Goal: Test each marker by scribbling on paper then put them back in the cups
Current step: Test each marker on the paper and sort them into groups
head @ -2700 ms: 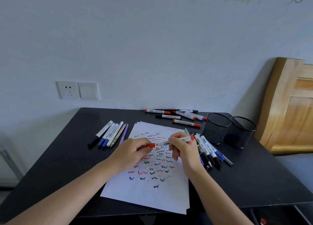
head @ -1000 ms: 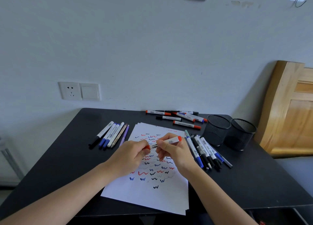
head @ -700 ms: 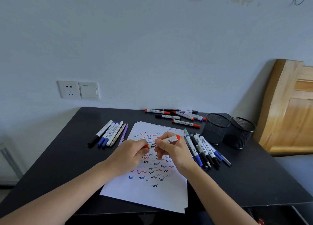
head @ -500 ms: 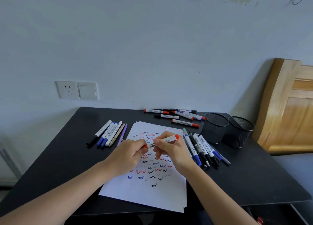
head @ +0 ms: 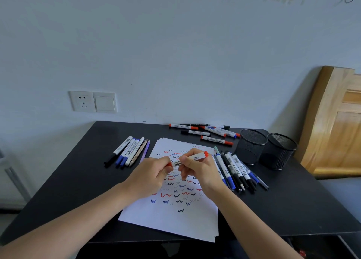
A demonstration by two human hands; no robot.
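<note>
Both hands hold one white marker with red ends [head: 192, 158] above a stack of white paper [head: 172, 217] covered in red, blue and black squiggles. My left hand [head: 151, 175] pinches its red cap end at the left. My right hand [head: 199, 171] grips the white barrel, and the red back end sticks out to the upper right. Two black mesh cups [head: 252, 145] [head: 279, 151] stand side by side at the right of the black table [head: 78, 180]; nothing shows inside them.
Several markers lie in a row left of the paper [head: 129, 151]. Another bunch [head: 236, 171] lies between the paper and the cups. More red and blue capped markers [head: 207, 131] rest near the wall. A wooden panel [head: 336, 126] leans at the right.
The hands have pushed the red cap and the marker barrel together; earlier they were held slightly apart. The marker now sits a little further left over the paper.
</note>
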